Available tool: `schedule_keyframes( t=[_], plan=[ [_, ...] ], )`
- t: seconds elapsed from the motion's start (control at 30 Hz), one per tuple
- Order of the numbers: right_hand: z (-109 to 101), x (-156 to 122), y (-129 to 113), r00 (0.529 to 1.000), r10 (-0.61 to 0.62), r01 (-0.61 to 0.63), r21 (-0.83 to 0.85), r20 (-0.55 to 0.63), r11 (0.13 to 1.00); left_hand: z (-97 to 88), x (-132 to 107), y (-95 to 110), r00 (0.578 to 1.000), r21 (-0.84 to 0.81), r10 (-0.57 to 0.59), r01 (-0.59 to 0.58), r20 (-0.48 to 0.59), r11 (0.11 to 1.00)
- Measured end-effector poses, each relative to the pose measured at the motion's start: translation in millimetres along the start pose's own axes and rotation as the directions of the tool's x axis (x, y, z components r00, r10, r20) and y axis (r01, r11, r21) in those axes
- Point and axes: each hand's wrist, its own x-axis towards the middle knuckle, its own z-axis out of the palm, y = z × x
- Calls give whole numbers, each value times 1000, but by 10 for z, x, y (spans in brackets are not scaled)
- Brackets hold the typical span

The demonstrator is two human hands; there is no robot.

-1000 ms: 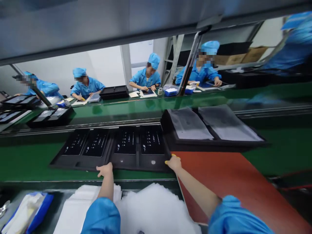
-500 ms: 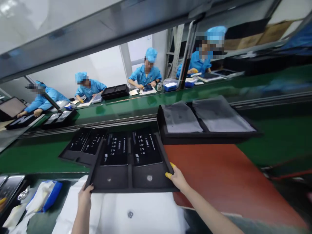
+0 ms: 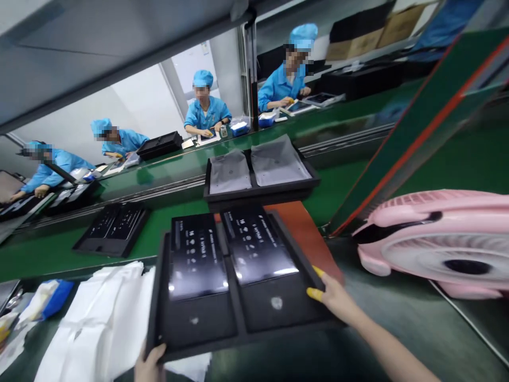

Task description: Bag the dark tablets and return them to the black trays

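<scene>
Holding a black tray (image 3: 233,297) with both hands, the person has it up off the green belt (image 3: 47,249) and close to the body. The left hand (image 3: 150,366) has its grip closed on the near left corner, though only the top of that hand shows. The right hand (image 3: 336,297) has its grip closed on the right edge, with yellow finger covers (image 3: 314,293) pressed on the rim. Two shiny dark screens (image 3: 198,257) lie side by side in the tray.

A second ago this tray lay flat on the belt, right next to a second black tray (image 3: 113,228), and the hands were only touching its near edge. Now it has left the belt. It hangs tilted over the worktop, partly above the white foam sheets (image 3: 99,318) and the red mat (image 3: 306,233). The second tray is by itself on the belt, well apart.

The head has also turned right, so a pink fan (image 3: 437,244) now shows. Behind the held tray sits another tray (image 3: 258,193) with grey bags (image 3: 230,171) in it. People in blue coats (image 3: 204,109) work across the belt.
</scene>
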Motion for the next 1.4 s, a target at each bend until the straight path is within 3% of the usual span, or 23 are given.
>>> schedule_keyframes(
  t=[0.1, 0.17, 0.23, 0.3, 0.4, 0.5, 0.57, 0.63, 0.7, 0.8, 0.9, 1.03, 1.1, 1.23, 1.33, 1.4],
  plan=[
    [-432, 7, 281, 993, 17, -47, -268, -114, 962, 591, -168, 25, 979, -172, -25, 61, 204, 983],
    [-573, -33, 321, 967, -127, -5, -517, -219, 856, 771, -186, 6, 946, -141, -7, 55, 323, 988],
    [-592, -123, 284, 894, -367, 74, -723, -257, 687, 808, -170, -27, 921, -51, 62, -46, 384, 998],
    [-503, -256, 231, 802, -555, 132, -841, -220, 525, 783, -169, -55, 911, 8, 146, -161, 385, 987],
    [-222, -481, 197, 674, -727, 241, -891, -132, 385, 776, -255, -42, 917, 115, 231, -280, 325, 953],
    [149, -642, 195, 568, -821, 462, -847, 56, 262, 823, -361, 19, 895, 251, 290, -383, 339, 889],
    [388, -690, 184, 537, -816, 586, -790, 212, 180, 824, -362, 23, 905, 329, 308, -398, 294, 856],
    [572, -692, 163, 537, -797, 618, -772, 276, 149, 774, -285, -35, 925, 381, 346, -380, 156, 843],
    [687, -669, 136, 534, -803, 605, -783, 264, 145, 689, -154, -139, 921, 404, 385, -374, 56, 835],
    [775, -642, 89, 494, -822, 628, -770, 284, 111, 567, 52, -278, 923, 420, 370, -378, 105, 825],
    [854, -659, 57, 461, -842, 644, -758, 280, 100, 539, 195, -290, 921, 394, 365, -389, 138, 833],
    [943, -674, 63, 419, -871, 658, -747, 255, 97, 712, 346, -152, 901, 381, 420, -428, 109, 819],
    [951, -651, 71, 413, -874, 661, -744, 255, 95, 840, 427, -91, 914, 424, 394, -396, 95, 814],
    [936, -590, 50, 452, -824, 690, -719, 340, 82, 1002, 555, -74, 945, 529, 313, -312, 91, 789],
    [946, -585, -36, 542, -707, 714, -693, 455, 102, 1013, 593, -104, 959, 502, 279, -266, 50, 823],
    [923, -562, -173, 597, -595, 733, -667, 538, 132, 966, 599, -91, 967, 395, 254, -224, -26, 891]
  ],
)
